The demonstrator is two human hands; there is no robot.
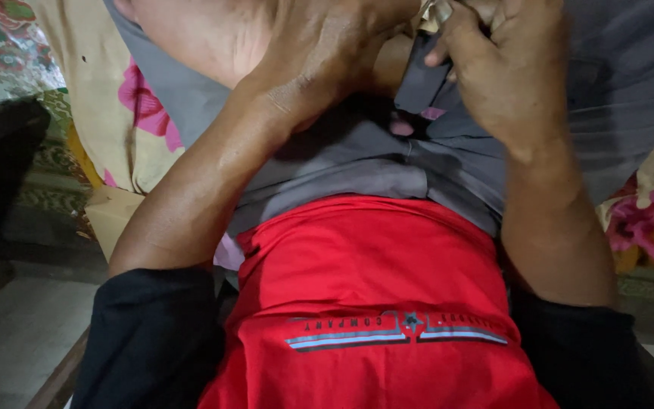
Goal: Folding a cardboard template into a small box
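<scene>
A red shirt (pixel 372 303) with a grey and blue printed band fills the near foreground, flanked by black sleeves (pixel 153 341), and beyond it lies grey cloth (pixel 357 163) over a floral bedsheet (pixel 126 106). At the top edge the left hand (pixel 319 45) presses down on the grey cloth with fingers curled, while the right hand (pixel 509 68) is closed around a dark strip of fabric (pixel 425 79) that hangs between the two hands. A small metallic piece (pixel 434 11) shows just above the strip, too cut off to identify.
</scene>
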